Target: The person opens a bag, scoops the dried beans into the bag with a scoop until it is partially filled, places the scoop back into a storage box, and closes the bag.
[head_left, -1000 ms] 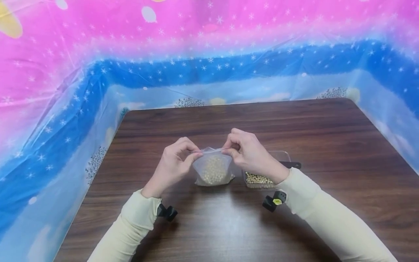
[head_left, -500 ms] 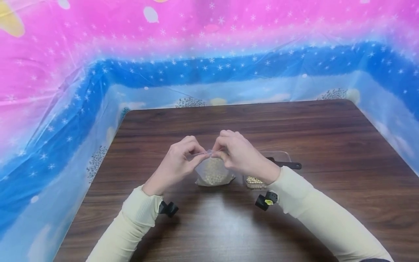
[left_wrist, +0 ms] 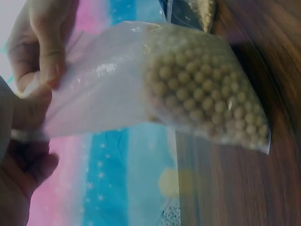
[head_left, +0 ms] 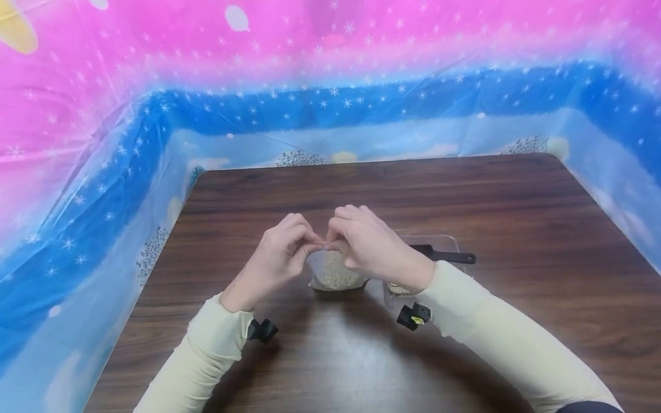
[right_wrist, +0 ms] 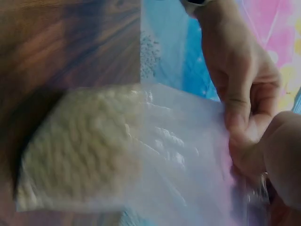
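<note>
A clear zip bag (head_left: pixel 335 272) bulges at the bottom with round pale beans, probably soybeans (left_wrist: pixel 202 89). It stands with its base at the tabletop, mouth upward. My left hand (head_left: pixel 276 255) pinches the bag's top edge between thumb and index finger. Right beside it, my right hand (head_left: pixel 369 246) pinches the same edge, fingertips almost meeting the left ones. In the right wrist view the left hand (right_wrist: pixel 240 70) and the bag's creased upper part (right_wrist: pixel 178 136) show close up. The knuckles cover most of the top edge in the head view.
Behind the right wrist sits a clear plastic box (head_left: pixel 453 244) holding more beans, mostly hidden by the arm. A black-handled utensil (head_left: pixel 454 257) lies across it. The brown wooden table (head_left: pixel 516 229) is backed by a pink and blue printed cloth (head_left: pixel 330 109).
My right hand has moved left along the bag's top edge until its fingertips sit close to the left hand's. The left hand has barely moved. The bag stays in place.
</note>
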